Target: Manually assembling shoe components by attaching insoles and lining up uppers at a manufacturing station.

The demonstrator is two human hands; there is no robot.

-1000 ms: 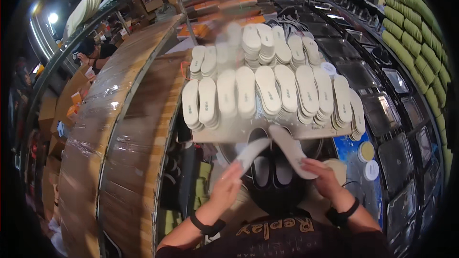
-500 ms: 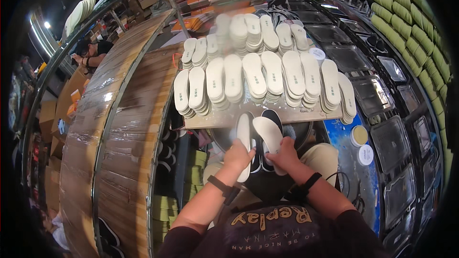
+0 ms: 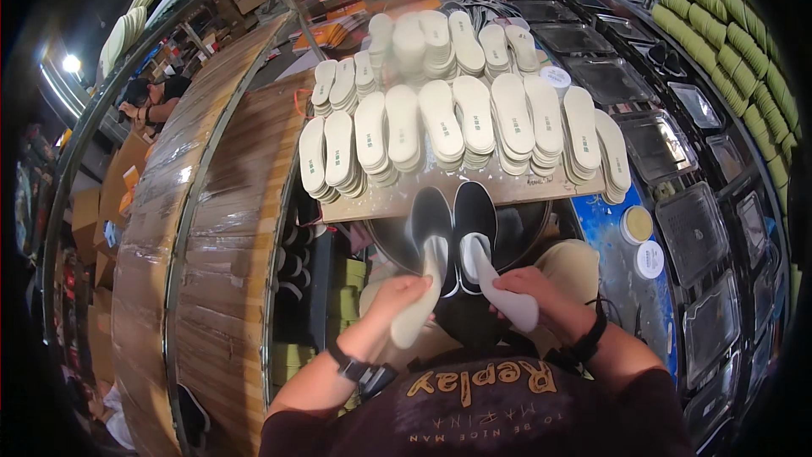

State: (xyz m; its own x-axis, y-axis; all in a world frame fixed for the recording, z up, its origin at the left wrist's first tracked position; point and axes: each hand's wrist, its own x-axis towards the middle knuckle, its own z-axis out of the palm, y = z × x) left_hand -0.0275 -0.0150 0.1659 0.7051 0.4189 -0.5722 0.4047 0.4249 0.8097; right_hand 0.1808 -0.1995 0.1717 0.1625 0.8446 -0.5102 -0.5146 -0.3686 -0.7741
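Note:
Two dark slip-on shoes [image 3: 431, 213] with pale edges stand side by side in front of me, toes pointing away. My left hand [image 3: 396, 298] grips a white insole [image 3: 409, 325], whose far end reaches into the left shoe's opening. A second white insole [image 3: 518, 308] is held by my right hand [image 3: 534, 286], its front part inside the right shoe [image 3: 475, 210]. The near ends of both insoles stick out toward me. The shoes hide the insoles' front tips, and some of my fingers are hidden under the insoles.
Beyond the shoes a wooden board [image 3: 381, 207] bears several stacks of white insoles [image 3: 440, 127]. On the blue surface at right sit two round tubs [image 3: 636, 225]. Racks of dark trays [image 3: 694, 228] line the right; a wrapped wooden shelf [image 3: 224, 228] runs along the left. Another person [image 3: 161, 101] is far left.
Both insoles have come down from above the shoes, and their far ends are now inside the openings. My hands have moved apart and the near ends have swung outward.

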